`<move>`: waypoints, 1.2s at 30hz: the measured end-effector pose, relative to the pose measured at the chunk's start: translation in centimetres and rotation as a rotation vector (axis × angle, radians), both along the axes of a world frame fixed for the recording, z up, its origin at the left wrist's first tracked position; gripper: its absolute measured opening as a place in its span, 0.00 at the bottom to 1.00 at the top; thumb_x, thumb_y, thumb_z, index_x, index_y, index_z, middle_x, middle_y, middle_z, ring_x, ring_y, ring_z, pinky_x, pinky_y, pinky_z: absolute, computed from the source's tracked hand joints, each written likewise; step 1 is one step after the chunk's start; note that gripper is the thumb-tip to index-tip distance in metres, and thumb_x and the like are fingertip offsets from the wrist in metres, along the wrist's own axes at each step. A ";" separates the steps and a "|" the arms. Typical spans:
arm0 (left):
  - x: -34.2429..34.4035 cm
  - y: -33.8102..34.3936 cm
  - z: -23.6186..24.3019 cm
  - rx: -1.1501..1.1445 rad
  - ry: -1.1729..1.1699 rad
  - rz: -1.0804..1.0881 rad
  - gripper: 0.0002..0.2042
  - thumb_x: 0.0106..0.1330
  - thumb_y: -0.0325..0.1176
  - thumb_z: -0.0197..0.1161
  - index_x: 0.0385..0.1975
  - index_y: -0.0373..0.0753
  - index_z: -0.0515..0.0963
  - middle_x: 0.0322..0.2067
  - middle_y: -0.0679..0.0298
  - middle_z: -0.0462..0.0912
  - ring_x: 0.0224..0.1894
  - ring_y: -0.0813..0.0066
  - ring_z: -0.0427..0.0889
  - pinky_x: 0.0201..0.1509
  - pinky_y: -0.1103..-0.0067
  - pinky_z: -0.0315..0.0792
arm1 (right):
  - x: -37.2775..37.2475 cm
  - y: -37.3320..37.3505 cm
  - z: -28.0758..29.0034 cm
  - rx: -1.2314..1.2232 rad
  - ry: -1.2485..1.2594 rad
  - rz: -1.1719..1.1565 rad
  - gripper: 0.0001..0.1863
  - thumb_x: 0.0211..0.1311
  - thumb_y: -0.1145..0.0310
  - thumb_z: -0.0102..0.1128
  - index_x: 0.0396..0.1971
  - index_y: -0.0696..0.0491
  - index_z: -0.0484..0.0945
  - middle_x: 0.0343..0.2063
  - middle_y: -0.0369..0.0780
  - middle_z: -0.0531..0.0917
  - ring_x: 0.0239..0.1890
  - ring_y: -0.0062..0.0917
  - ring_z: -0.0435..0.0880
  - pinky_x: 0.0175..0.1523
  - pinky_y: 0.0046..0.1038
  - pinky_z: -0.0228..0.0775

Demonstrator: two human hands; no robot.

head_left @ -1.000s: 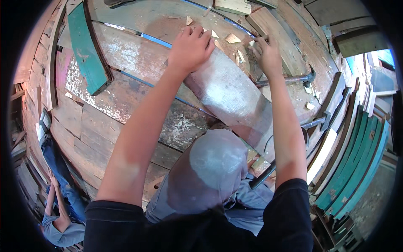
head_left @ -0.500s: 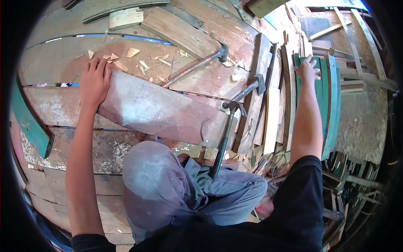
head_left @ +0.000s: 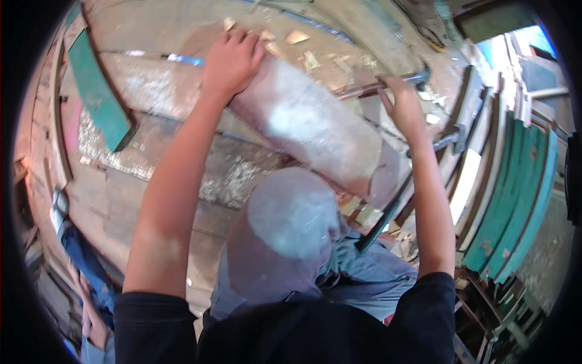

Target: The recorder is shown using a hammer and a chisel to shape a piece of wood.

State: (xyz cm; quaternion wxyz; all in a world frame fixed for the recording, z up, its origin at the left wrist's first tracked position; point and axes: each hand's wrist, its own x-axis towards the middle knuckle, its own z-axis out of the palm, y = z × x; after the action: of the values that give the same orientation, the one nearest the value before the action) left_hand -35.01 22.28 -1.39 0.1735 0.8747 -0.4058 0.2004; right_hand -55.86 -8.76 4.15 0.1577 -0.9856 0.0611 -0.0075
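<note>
1 left hand is clasping the far end of the grey board, which is slanting beyond the knee. Blur is hiding whether the right hand, hovering near the hammer, is gripping anything. Steadying is apparently occupying the left; right-hand work is calling for that firm hold.

the left hand lies on the top end of a wide gray board. the right hand is by a hammer, too blurry to tell if they touch. wood bits lie near the board. green planks are at the right.
</note>
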 end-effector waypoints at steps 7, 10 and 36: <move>-0.6 -1.4 1.1 -0.006 0.089 0.043 0.11 0.69 0.36 0.53 0.33 0.36 0.80 0.36 0.52 0.81 0.43 0.52 0.77 0.51 0.65 0.71 | 7.2 1.0 -6.2 0.056 -0.086 0.023 0.15 0.61 0.67 0.62 0.47 0.55 0.82 0.47 0.49 0.83 0.51 0.45 0.81 0.55 0.39 0.73; -0.4 -0.8 1.0 0.036 0.086 0.011 0.12 0.68 0.37 0.54 0.35 0.36 0.79 0.37 0.52 0.81 0.43 0.51 0.77 0.51 0.63 0.71 | 7.4 2.5 -7.0 0.029 -0.057 -0.019 0.14 0.63 0.62 0.60 0.45 0.53 0.82 0.48 0.48 0.83 0.53 0.44 0.79 0.57 0.39 0.72; -0.7 -1.4 0.8 0.033 0.122 0.075 0.13 0.70 0.41 0.56 0.44 0.42 0.81 0.41 0.60 0.81 0.44 0.56 0.79 0.46 0.65 0.76 | 11.3 7.1 -6.2 0.136 0.016 0.108 0.19 0.53 0.77 0.65 0.47 0.55 0.78 0.47 0.45 0.80 0.53 0.42 0.79 0.57 0.38 0.75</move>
State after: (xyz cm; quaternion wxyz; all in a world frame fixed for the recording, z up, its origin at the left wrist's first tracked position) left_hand -35.66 20.85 -0.54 0.1760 0.9026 -0.3645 0.1464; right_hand -44.59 -1.63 -2.00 0.2239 -0.9745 0.0092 0.0129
